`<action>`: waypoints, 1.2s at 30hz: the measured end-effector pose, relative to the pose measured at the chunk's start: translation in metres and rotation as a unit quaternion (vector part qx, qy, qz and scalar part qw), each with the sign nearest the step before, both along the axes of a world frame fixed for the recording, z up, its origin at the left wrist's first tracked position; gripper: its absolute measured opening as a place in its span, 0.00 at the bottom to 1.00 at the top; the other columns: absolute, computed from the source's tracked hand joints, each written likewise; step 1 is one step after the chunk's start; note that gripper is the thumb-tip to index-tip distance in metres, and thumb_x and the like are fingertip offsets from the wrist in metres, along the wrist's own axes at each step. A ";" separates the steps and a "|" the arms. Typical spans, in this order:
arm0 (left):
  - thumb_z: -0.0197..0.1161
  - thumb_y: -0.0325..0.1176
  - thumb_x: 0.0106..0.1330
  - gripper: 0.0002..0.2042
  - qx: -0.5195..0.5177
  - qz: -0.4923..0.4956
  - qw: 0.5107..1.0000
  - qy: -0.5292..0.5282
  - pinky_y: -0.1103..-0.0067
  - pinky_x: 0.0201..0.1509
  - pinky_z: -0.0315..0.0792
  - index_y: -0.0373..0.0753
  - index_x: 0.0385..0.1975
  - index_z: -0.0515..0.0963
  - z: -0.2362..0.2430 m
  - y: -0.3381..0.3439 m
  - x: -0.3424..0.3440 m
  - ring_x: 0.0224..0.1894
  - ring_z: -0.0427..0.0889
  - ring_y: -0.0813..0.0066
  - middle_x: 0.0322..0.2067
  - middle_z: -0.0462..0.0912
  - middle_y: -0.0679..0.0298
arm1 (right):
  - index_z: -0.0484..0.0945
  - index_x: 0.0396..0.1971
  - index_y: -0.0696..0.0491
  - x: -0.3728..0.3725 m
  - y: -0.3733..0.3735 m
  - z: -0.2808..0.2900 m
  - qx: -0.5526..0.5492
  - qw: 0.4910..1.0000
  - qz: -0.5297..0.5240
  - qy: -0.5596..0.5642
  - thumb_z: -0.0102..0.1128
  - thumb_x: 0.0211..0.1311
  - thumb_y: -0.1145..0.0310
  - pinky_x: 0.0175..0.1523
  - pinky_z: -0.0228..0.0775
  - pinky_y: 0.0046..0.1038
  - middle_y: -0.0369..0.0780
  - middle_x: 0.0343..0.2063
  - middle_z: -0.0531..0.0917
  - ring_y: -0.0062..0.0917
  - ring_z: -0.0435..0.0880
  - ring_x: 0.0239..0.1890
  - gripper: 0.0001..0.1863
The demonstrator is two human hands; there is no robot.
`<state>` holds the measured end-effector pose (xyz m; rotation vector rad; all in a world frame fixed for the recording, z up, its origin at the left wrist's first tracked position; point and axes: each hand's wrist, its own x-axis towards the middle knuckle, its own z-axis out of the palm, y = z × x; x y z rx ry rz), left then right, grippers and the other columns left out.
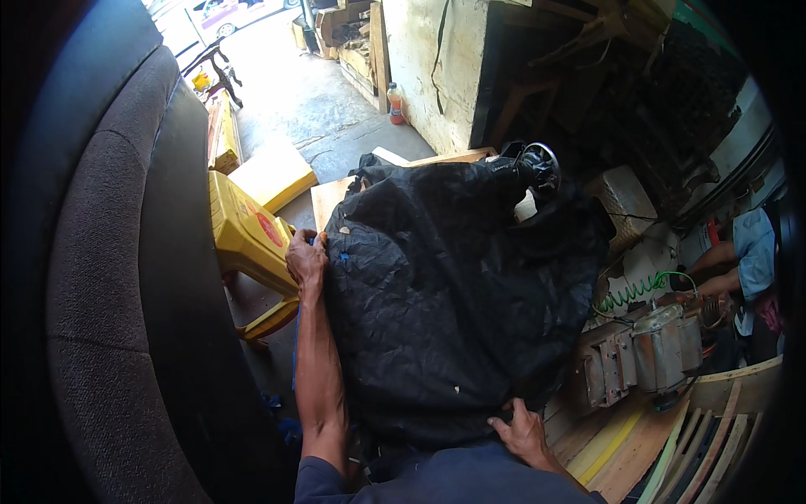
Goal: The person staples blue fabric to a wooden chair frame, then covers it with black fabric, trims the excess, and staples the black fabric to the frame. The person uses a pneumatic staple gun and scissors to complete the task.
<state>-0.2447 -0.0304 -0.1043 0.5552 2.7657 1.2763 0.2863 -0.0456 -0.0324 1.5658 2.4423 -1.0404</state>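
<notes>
A wide, wrinkled black cloth (445, 294) lies spread in front of me, its near edge by my body. My left hand (307, 259) has its fingers curled on the cloth's left edge, next to a small blue bit at the fingertips. My right hand (522, 433) pinches the near edge of the cloth at the lower right, thumb and fingers bent. Past the far right edge of the cloth, a black machine part with a shiny round wheel (540, 165) sticks out. What supports the cloth is mostly hidden.
At the left stand a yellow plastic stool (248, 220) and a tall dark upholstered piece (105, 252). Wooden slats (701, 454), a metal motor-like unit (663, 349) and a green coiled hose (630, 294) are at the right. Another person's arms (718, 267) show beyond.
</notes>
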 end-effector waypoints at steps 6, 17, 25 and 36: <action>0.69 0.56 0.69 0.29 -0.124 -0.043 0.991 -0.015 0.56 0.59 0.77 0.37 0.58 0.82 -0.008 0.009 -0.019 0.56 0.86 0.45 0.53 0.87 0.42 | 0.76 0.36 0.52 -0.009 0.074 0.046 0.019 0.921 -0.141 0.362 0.55 0.59 0.78 0.44 0.66 0.20 0.32 0.35 0.75 0.14 0.71 0.36 0.07; 0.56 0.72 0.70 0.44 -0.225 -0.135 0.965 -0.028 0.50 0.63 0.75 0.30 0.62 0.77 0.010 0.084 -0.025 0.60 0.83 0.35 0.55 0.84 0.35 | 0.72 0.64 0.54 0.088 0.144 0.209 0.219 0.744 -0.275 0.568 0.49 0.72 0.63 0.68 0.73 0.38 0.47 0.60 0.77 0.37 0.80 0.61 0.24; 0.72 0.58 0.66 0.55 0.098 -0.094 0.986 -0.091 0.60 0.72 0.70 0.29 0.79 0.47 -0.049 0.155 -0.055 0.72 0.71 0.39 0.70 0.67 0.31 | 0.73 0.70 0.56 0.136 0.263 0.273 0.322 0.779 -0.182 0.506 0.53 0.73 0.70 0.64 0.71 0.21 0.40 0.61 0.81 0.22 0.81 0.61 0.26; 0.64 0.58 0.76 0.39 0.028 -0.299 0.920 -0.250 0.72 0.57 0.72 0.36 0.76 0.62 -0.019 0.153 -0.059 0.53 0.77 0.68 0.61 0.79 0.57 | 0.75 0.69 0.52 0.121 0.321 0.318 0.385 0.822 -0.165 0.387 0.57 0.72 0.68 0.39 0.63 0.10 0.33 0.59 0.83 0.07 0.81 0.49 0.26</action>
